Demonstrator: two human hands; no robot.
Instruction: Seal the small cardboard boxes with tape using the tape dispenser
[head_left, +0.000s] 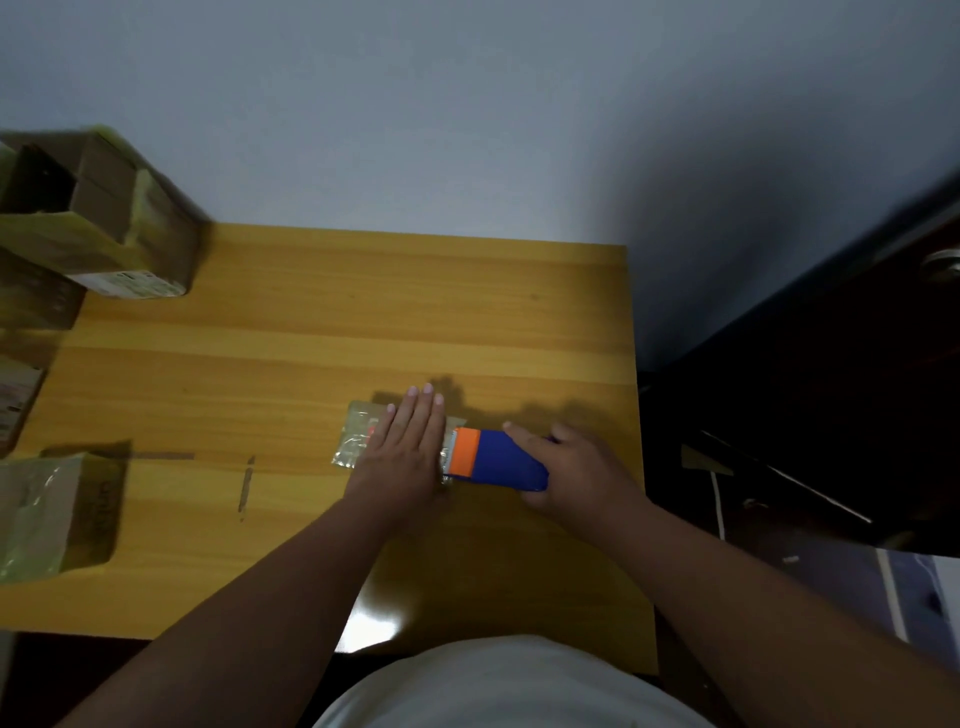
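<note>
Wooden table (311, 332) standing against a pale blue-grey wall (467, 104), seen from above. Lying flat near the table's centre, slightly toward 4 o'clock: a small cardboard box (358, 434), wrapped in glossy clear tape. Pressing down on that box with fingers straight and held together: left hand (408, 449), covering most of its top. Gripping a blue tape dispenser (506, 462) just at 3 o'clock of the box: right hand (576, 470), fingers curled round the body, index finger lying along the top. Touching the box's right edge beside the left hand: the dispenser's orange front end (464, 453). Stacking up at the table's 10 o'clock corner: a large open carton (104, 213) with yellowish tape on its sides, blurred. Sitting at 8 o'clock on the table's left edge: another taped box (57, 512). Showing partly along the left edge between the two: more cardboard, too blurred to tell apart. Looming at 3 o'clock beyond the table: dark furniture (831, 389). Filling the bottom edge at 6 o'clock: a white shirt (509, 686).
</note>
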